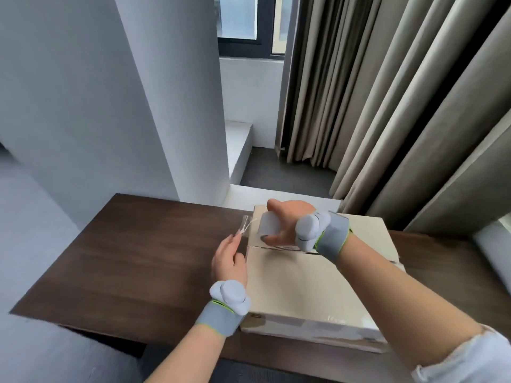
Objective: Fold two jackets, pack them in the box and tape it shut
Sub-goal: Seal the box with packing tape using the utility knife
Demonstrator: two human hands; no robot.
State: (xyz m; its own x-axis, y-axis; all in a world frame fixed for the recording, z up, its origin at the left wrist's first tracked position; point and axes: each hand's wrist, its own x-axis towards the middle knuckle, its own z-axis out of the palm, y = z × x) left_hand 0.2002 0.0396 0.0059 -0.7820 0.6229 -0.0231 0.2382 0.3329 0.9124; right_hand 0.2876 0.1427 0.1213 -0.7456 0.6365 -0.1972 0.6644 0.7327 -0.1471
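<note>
A closed cardboard box [312, 283] lies on the dark wooden table [132, 261], its two top flaps meeting in a seam across the middle. My right hand [287, 222] grips a roll of clear tape [269, 226] above the box's far left corner. A strip of clear tape [246, 226] stretches leftward from the roll. My left hand [229, 258] pinches the free end of that strip just left of the box's edge. The jackets are not in sight. Both wrists wear grey bands with white trackers.
A white pillar [116, 100] stands behind the table on the left. Beige curtains [401, 100] hang at the right, close to the box's far side. A low white ledge [237, 145] and a window lie beyond. The table's left half is bare wood.
</note>
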